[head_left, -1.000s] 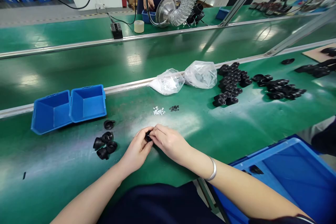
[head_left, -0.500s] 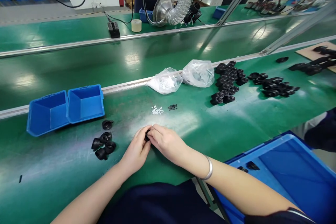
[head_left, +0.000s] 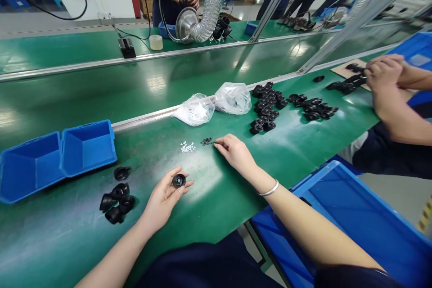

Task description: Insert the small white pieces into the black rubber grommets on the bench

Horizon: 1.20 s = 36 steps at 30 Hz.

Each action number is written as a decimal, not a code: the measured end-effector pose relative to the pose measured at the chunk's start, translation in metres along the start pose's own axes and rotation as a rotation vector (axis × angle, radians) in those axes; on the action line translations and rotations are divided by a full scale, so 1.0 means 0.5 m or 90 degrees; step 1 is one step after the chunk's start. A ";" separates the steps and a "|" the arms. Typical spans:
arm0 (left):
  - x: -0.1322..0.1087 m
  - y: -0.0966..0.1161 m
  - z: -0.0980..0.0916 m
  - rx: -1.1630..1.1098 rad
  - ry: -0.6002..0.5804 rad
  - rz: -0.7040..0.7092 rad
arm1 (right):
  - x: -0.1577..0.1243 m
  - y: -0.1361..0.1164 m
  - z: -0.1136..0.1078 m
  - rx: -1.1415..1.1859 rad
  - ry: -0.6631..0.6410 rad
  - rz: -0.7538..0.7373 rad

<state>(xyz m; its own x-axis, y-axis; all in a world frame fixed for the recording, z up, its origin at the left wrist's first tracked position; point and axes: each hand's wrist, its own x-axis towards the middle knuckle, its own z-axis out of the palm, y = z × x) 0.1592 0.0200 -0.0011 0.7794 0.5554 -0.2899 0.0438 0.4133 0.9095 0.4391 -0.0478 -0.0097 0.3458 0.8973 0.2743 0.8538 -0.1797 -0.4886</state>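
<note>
My left hand (head_left: pixel 164 198) holds a round black plastic part (head_left: pixel 178 181) between thumb and fingers. The part's open face is turned up, with a pale spot at its centre. To the right, my right hand (head_left: pixel 232 150) has its thumb and forefinger pinched together beside a small pile of tiny black parts (head_left: pixel 206 141). A dark speck shows at those fingertips, seemingly one of the tiny black parts. Just left of that pile lie small white pieces (head_left: pixel 187 147). Several more round black parts (head_left: pixel 119 202) sit on the green bench, left of my left hand.
Two blue bins (head_left: pixel 88 148) stand at the left. Clear plastic bags (head_left: pixel 232 99) lie along the metal rail. Clusters of black parts (head_left: pixel 266 105) are at the right, near a co-worker's hands (head_left: pixel 384 72). A large blue crate (head_left: pixel 340 220) is beside me. Another person works across the bench.
My hands have come apart. The right has moved away to the tiny black parts, while the left keeps the round part, now face up. A co-worker's hands have come into view at right.
</note>
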 end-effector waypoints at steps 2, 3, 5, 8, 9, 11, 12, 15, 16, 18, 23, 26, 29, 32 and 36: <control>0.001 0.003 0.000 0.004 -0.005 -0.003 | 0.006 0.018 0.012 -0.008 -0.009 -0.024; 0.001 0.003 0.001 0.004 -0.005 -0.004 | 0.007 0.021 0.018 -0.011 -0.008 -0.042; 0.001 0.003 0.001 0.001 -0.006 -0.009 | 0.009 0.017 0.025 -0.028 -0.002 -0.078; 0.000 0.002 0.000 -0.013 -0.011 -0.013 | 0.003 -0.007 0.019 -0.048 0.020 -0.121; 0.000 0.002 -0.001 -0.019 -0.013 -0.014 | -0.002 -0.020 0.014 -0.038 0.025 -0.139; 0.000 0.002 -0.002 -0.030 -0.018 -0.016 | -0.018 -0.059 0.006 0.020 0.015 -0.188; 0.001 0.002 -0.002 -0.034 -0.019 -0.017 | -0.028 -0.083 0.003 0.058 -0.001 -0.219; 0.004 0.000 -0.004 -0.037 -0.016 -0.019 | -0.057 -0.157 0.011 0.111 -0.051 -0.313; 0.004 -0.002 -0.005 -0.033 -0.017 -0.019 | -0.063 -0.177 0.017 0.097 -0.053 -0.340; 0.005 -0.005 -0.007 -0.005 -0.020 -0.017 | -0.069 -0.204 0.033 0.049 -0.048 -0.377; 0.004 -0.009 -0.009 0.060 -0.016 -0.006 | -0.069 -0.209 0.058 -0.002 -0.080 -0.392; 0.004 -0.005 -0.008 0.045 -0.005 -0.014 | -0.077 -0.202 0.061 -0.005 -0.089 -0.393; 0.005 0.001 -0.009 0.006 0.011 -0.031 | -0.092 -0.200 0.063 0.010 -0.095 -0.380; 0.007 0.003 -0.012 -0.057 0.020 -0.047 | -0.105 -0.195 0.062 0.021 -0.110 -0.360; 0.007 -0.003 -0.005 -0.115 0.051 -0.029 | -0.116 -0.191 0.051 0.050 -0.112 -0.371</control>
<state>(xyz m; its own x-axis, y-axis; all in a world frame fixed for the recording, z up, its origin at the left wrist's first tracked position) 0.1603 0.0232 -0.0042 0.7266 0.5859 -0.3589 -0.0404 0.5579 0.8290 0.3274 -0.0721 0.0000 -0.2440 0.8935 0.3771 0.8493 0.3846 -0.3617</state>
